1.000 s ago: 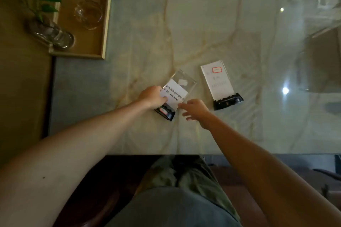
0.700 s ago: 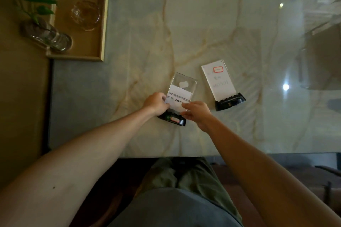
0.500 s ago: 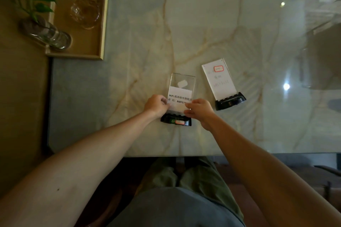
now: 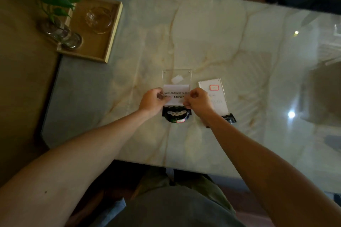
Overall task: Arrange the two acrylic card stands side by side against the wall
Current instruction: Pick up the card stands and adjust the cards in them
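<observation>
A clear acrylic card stand (image 4: 176, 81) with a WiFi card and a black base stands upright on the marble table (image 4: 212, 38), near the front edge. My left hand (image 4: 153, 100) grips its left edge and my right hand (image 4: 198, 100) grips its right edge, both pinching at card height. A second acrylic stand (image 4: 216, 97) with a white card and a red-outlined label stands just to the right, partly hidden behind my right hand. Its black base (image 4: 229, 117) shows beyond my wrist.
A wooden tray (image 4: 108, 42) at the table's far left corner holds a glass bowl (image 4: 98, 19) and a glass vase with a green plant (image 4: 59, 32). The tan wall (image 4: 20, 79) runs along the table's left side. My lap is below the front edge.
The WiFi stand has been turned from slanted to square-on and stood upright. My right hand closed onto its right edge, so both hands now hold it beside the second stand.
</observation>
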